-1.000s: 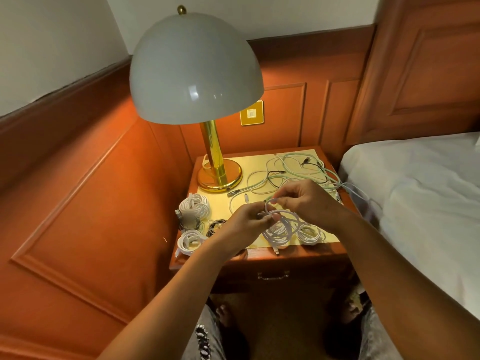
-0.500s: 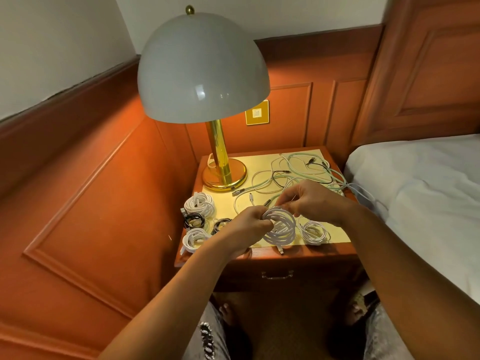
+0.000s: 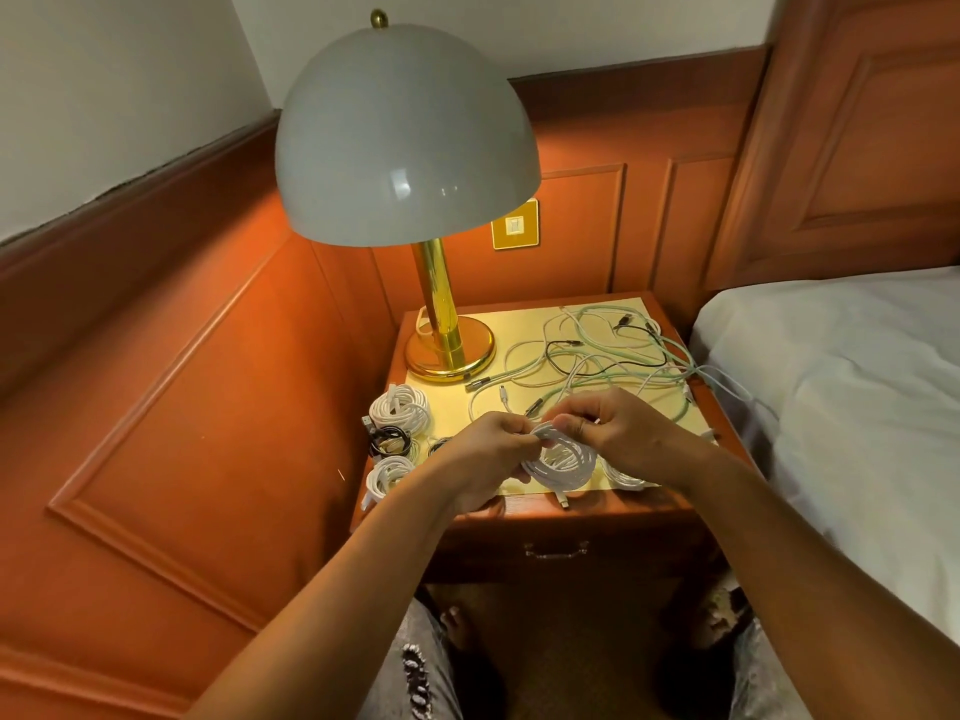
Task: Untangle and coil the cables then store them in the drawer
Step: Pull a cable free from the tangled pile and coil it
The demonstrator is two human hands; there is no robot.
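White cable coil [image 3: 563,459] pinched at its top by left hand [image 3: 485,449] and right hand [image 3: 618,428], fingers curled, likely to keep loops together; drawer [image 3: 556,550] shut.

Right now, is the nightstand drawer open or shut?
Shut. The drawer front sits flush under the nightstand top, its handle untouched, while both hands hold a white cable coil above.

coil under right hand [image 3: 631,431]: we see only its edge [image 3: 626,478]
black coil [image 3: 439,445]: mostly behind our left hand [image 3: 488,449]
bed [image 3: 857,387]: cut off by the frame's right edge
plug types: too small to tell
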